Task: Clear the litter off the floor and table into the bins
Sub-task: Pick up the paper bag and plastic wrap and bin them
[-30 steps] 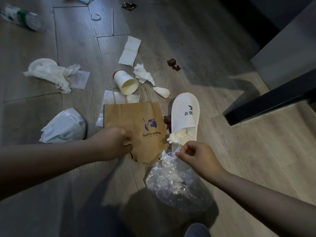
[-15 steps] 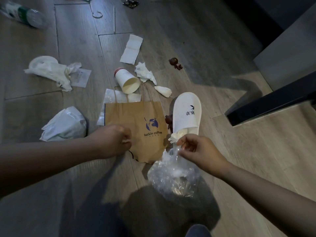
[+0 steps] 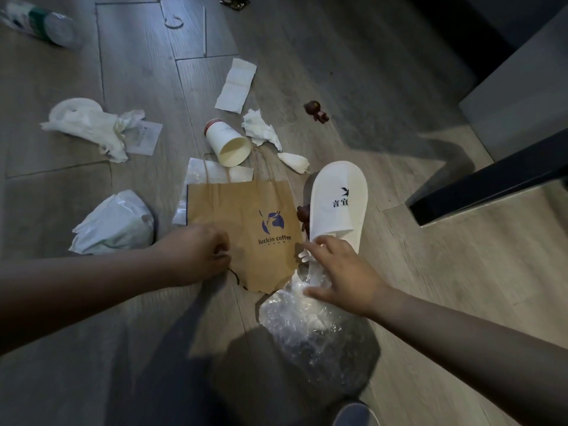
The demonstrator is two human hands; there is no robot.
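Observation:
A brown paper coffee bag [image 3: 242, 216] lies flat on the wooden floor. My left hand [image 3: 199, 253] has its fingers curled on the bag's lower left edge. My right hand [image 3: 341, 272] hovers with fingers spread over the heel of a white slipper [image 3: 338, 198], above a small white scrap [image 3: 303, 256]. Its thumb touches a crumpled clear plastic bag [image 3: 310, 330] on the floor below. Litter beyond the paper bag includes a tipped paper cup [image 3: 229, 142], a crumpled tissue [image 3: 261, 129] and a folded tissue [image 3: 236, 86].
At left lie a white plastic bag [image 3: 92, 127], a white packet [image 3: 116, 222] and a plastic bottle [image 3: 37, 23]. Two brown figurines [image 3: 316, 110] [image 3: 302, 215] sit near the slipper. A dark furniture base [image 3: 491, 186] stands at right. My shoe tip [image 3: 353, 415] is at the bottom edge.
My right hand let go of the clear plastic bag's top and spread its fingers, moving forward over the slipper's heel. The plastic bag dropped lower. My left hand stayed at the paper bag's edge.

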